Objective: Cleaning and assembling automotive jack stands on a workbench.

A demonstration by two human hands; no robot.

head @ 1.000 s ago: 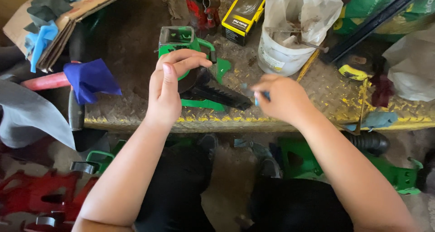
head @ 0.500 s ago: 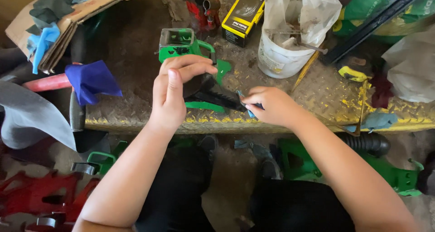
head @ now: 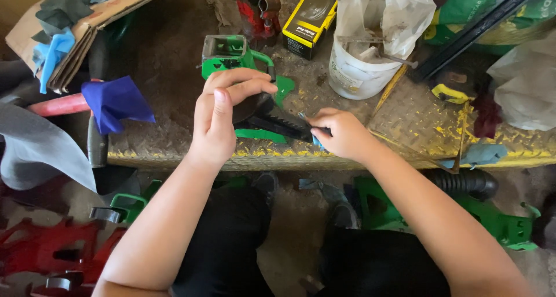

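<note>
Your left hand (head: pixel 223 114) grips black part (head: pixel 272 122) over green piece (head: pixel 258 135) – fingers wrapped round it. Right hand (head: pixel 341 136) fingers pinch its tip plus blue scrap (head: pixel 317 141).

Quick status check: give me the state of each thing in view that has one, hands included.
Left hand: gripping the black part's round end.
Right hand: pinching the toothed end, with something blue.
Black part: held just above the bench.
White bucket: upright, open, bag-lined.
Yellow and black box: closed, lying flat.
Blue cloth: crumpled on the bench edge.
</note>
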